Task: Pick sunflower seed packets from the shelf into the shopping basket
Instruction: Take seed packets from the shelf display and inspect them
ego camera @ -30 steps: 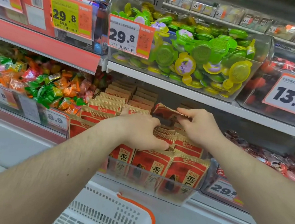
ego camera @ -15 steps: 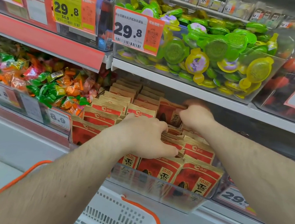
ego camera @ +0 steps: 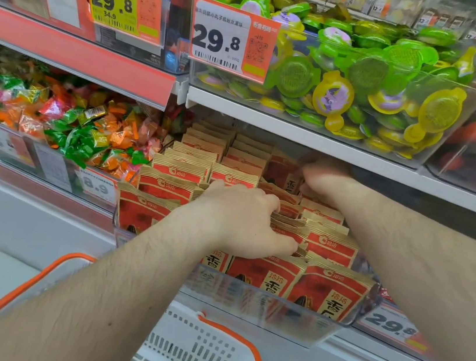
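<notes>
Red and tan sunflower seed packets (ego camera: pixel 328 288) stand in rows inside a clear plastic bin (ego camera: pixel 244 300) on the lower shelf. My left hand (ego camera: pixel 243 218) lies on the middle rows, its fingers curled down between the packets and gripping their tops. My right hand (ego camera: pixel 326 177) reaches deep to the back right of the bin, under the upper shelf, its fingers curled round a red packet (ego camera: pixel 283 174) there. The white shopping basket (ego camera: pixel 193 357) with orange handles hangs below the bin, under my left forearm.
A white shelf edge (ego camera: pixel 298 133) sits low over the back of the bin. Above it is a bin of green and yellow jelly cups (ego camera: pixel 367 76). Wrapped candies (ego camera: pixel 78 130) fill the bin to the left. Price tags line the shelf fronts.
My right hand has moved from mid-bin, where it held a packet flat, to the back right under the shelf. The left hand has stayed on the middle packets. The view has moved closer.
</notes>
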Demonstrator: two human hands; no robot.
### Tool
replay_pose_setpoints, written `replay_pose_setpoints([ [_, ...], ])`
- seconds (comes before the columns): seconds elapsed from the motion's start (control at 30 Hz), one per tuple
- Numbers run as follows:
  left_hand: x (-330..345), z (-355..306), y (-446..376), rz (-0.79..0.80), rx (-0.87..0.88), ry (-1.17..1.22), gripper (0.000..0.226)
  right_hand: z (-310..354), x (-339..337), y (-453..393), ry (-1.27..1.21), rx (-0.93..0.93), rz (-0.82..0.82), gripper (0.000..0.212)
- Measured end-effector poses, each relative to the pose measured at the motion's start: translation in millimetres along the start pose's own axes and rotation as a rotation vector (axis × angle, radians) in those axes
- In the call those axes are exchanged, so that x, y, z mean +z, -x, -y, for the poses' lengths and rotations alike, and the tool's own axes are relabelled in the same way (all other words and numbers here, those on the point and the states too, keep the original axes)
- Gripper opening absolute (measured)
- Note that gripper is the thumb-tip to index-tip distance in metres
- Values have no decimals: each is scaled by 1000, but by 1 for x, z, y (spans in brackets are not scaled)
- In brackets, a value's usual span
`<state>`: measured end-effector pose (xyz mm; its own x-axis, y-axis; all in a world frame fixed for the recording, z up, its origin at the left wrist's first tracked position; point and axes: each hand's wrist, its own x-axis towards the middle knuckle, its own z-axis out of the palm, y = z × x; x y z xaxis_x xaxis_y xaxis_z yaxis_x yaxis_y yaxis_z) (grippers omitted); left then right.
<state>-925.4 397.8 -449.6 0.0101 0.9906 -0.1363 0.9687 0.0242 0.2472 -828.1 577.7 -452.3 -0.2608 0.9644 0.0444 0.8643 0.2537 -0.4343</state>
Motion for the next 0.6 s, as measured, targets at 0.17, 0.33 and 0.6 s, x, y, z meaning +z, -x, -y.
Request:
replay_pose_setpoints([
  [0.17,0,-1,1,-3,2,-7,75,4,0,5,34,-42,85,27],
  [0.33,-1,0,1,-8,3,1,75,9,-8,28,-214,-36,440,27],
  [0.6,-1,0,2,-9,0,3,77,11,-15,41,390,-197,310,30],
])
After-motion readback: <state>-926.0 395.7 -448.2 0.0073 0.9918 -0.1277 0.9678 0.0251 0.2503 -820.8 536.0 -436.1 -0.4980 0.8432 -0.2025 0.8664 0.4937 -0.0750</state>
